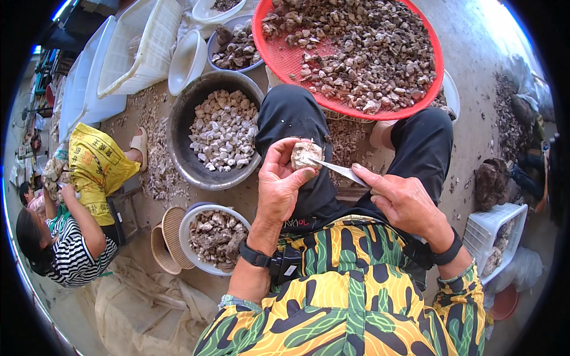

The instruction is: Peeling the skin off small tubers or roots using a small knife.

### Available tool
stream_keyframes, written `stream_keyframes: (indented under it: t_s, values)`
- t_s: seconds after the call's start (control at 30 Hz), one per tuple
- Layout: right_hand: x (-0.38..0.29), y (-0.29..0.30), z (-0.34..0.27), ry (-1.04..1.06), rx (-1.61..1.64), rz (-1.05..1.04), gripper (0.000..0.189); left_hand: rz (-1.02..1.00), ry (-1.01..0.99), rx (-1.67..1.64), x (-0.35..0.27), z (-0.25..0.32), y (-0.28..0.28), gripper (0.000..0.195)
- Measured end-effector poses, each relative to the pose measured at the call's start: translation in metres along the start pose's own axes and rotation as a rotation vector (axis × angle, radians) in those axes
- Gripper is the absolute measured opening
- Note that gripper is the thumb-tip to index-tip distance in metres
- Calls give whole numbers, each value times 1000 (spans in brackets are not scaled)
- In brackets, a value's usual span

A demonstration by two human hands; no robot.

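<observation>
My left hand (282,178) holds a pale, rough chunk (306,155) with brown patches, above my left knee. Its thumb presses the near side and the fingers wrap the far side. In my right hand (403,202) is a knife (340,170), its pointed blade angled left so the tip touches the chunk's face. The index finger lies along the blade's back; the handle is mostly hidden in the palm. Just left of my knee, a dark metal basin (178,153) contains many pale pieces (225,129). A red mesh tray (289,73) of brown-and-white chunks (369,53) sits beyond my knees.
A white bowl (184,242) of brown chunks stands beside a woven basket (162,262). Peelings (158,164) litter the floor. White plastic crates (133,66) stand upper left. At left a seated person (73,249) handles a chunk. Another crate (478,231) is at right.
</observation>
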State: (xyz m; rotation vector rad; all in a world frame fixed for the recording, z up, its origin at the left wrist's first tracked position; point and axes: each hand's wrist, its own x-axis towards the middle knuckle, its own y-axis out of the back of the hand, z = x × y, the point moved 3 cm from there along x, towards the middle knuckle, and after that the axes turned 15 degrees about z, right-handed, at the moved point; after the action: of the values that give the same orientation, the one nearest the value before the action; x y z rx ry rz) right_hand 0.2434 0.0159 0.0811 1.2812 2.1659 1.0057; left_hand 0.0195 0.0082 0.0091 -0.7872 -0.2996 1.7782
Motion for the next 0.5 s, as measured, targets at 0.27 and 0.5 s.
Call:
stream_keyframes:
  t_s: [0.27, 0.5]
  values:
    - [5, -10, -9, -124, 4, -13, 61, 52, -66, 111, 6, -8, 8, 48]
    - [9, -16, -14, -156, -9, 38, 61, 93, -92, 133, 5, -10, 0, 47]
